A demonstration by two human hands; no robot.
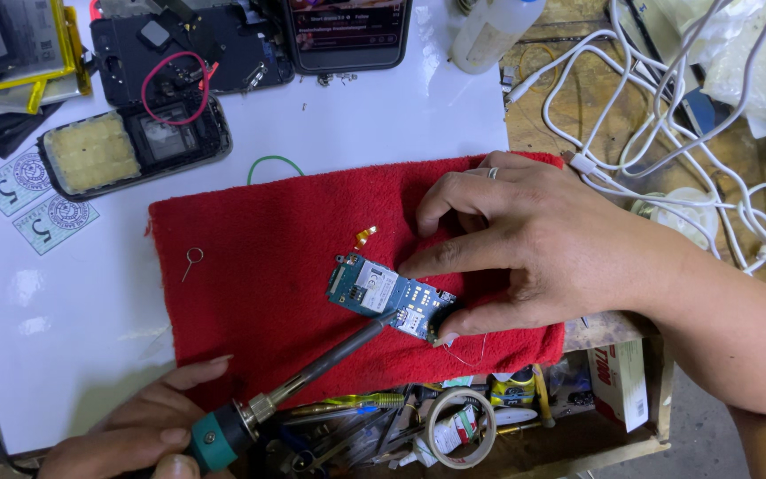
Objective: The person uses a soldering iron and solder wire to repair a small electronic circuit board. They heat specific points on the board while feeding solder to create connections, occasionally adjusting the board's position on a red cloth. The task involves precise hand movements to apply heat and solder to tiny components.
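A small blue-green circuit board (381,293) lies on a red towel (250,275) spread over a white work surface. My right hand (543,239) reaches in from the right and pins the board's right end between forefinger and thumb; it wears a ring. My left hand (135,433), at the bottom left, grips the teal handle of a soldering iron (312,371). The iron's tip rests on the board near its middle. A tiny orange flex piece (364,236) lies on the towel just above the board.
An opened phone (135,151), a red wire loop (175,84), a lit phone (347,31) and a white bottle (489,31) lie at the back. White cables (667,115) tangle at right. A tape roll (461,426) and tools fill the tray below. A metal pin (191,259) lies left.
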